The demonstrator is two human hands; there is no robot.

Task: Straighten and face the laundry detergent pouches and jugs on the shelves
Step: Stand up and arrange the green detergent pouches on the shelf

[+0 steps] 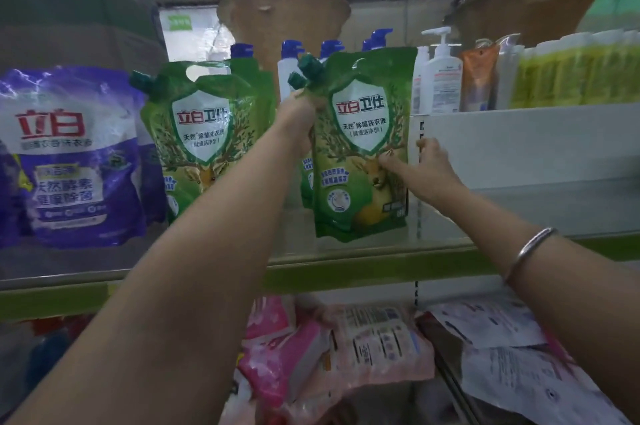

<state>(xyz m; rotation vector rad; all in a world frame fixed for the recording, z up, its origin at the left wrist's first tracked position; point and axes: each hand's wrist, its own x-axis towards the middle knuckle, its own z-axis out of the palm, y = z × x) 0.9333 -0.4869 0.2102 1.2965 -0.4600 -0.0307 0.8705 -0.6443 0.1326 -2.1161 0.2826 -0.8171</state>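
Note:
A green detergent pouch with a white shield label stands upright on the shelf, label facing me. My left hand grips its upper left edge just below the dark green spout cap. My right hand holds its right edge, thumb pressed on the front and fingers behind. Another green pouch sits close behind it. To the left stand more green pouches, leaning slightly. Purple and white detergent pouches fill the far left.
White pump bottles with blue caps stand behind the pouches. A white divider box with lotion bottles and yellow-green packs lies to the right. Pink and white packs lie jumbled on the lower shelf.

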